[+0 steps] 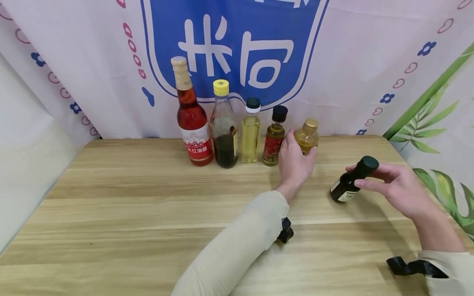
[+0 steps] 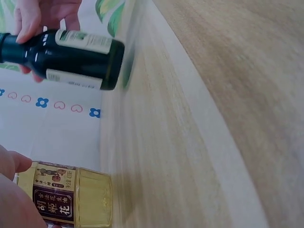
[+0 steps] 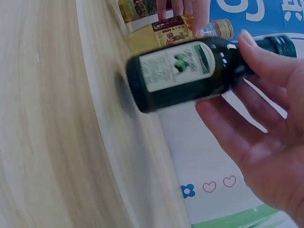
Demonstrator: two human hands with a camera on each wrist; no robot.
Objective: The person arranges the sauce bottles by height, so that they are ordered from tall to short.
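My right hand [image 1: 403, 191] pinches a dark green olive oil bottle [image 1: 348, 185] near its neck, thumb on one side and fingers on the other. The bottle leans with its green cap to the right, and in the right wrist view its pale label [image 3: 178, 65] shows olives. At the back of the table, my left hand [image 1: 295, 162] grips a small peanut oil bottle [image 1: 308, 133] with a gold cap. This one stands upright; its dark label [image 2: 53, 202] is partly covered by the hand in the left wrist view.
Left of the left hand stand a red-labelled bottle [image 1: 273, 144] with a black cap, a clear yellow oil bottle [image 1: 251, 139], a yellow-capped bottle [image 1: 225, 144] of dark liquid and a tall red vinegar bottle [image 1: 194, 119]. A printed curtain [image 1: 344, 82] hangs behind the wooden table [image 1: 148, 213].
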